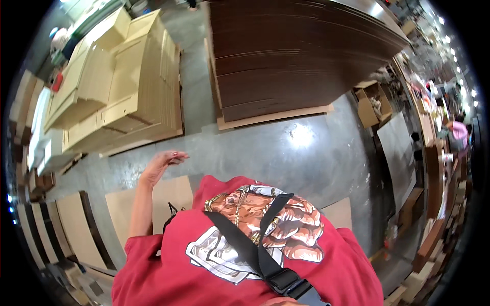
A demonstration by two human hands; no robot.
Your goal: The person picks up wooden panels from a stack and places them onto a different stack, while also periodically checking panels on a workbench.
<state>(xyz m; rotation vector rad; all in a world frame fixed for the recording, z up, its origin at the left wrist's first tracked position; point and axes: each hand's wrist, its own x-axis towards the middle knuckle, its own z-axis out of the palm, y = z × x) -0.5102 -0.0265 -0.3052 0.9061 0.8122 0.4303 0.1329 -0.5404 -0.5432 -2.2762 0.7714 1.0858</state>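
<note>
My left hand point(162, 164) is raised in front of me over the grey concrete floor, fingers loosely apart and holding nothing. It hovers just above a flat tan cardboard sheet point(122, 206) lying on the floor. My right hand is hidden below my red printed shirt point(245, 260), which has a black strap across it. A tall pile of dark brown cardboard sheets point(291, 56) stands ahead on a pallet board.
A stack of light tan flattened boxes point(122, 86) sits at the left. Cardboard strips point(61, 229) lie at the lower left. Open cartons point(375, 104) and shelving line the right side, where another person point(459, 132) stands far off.
</note>
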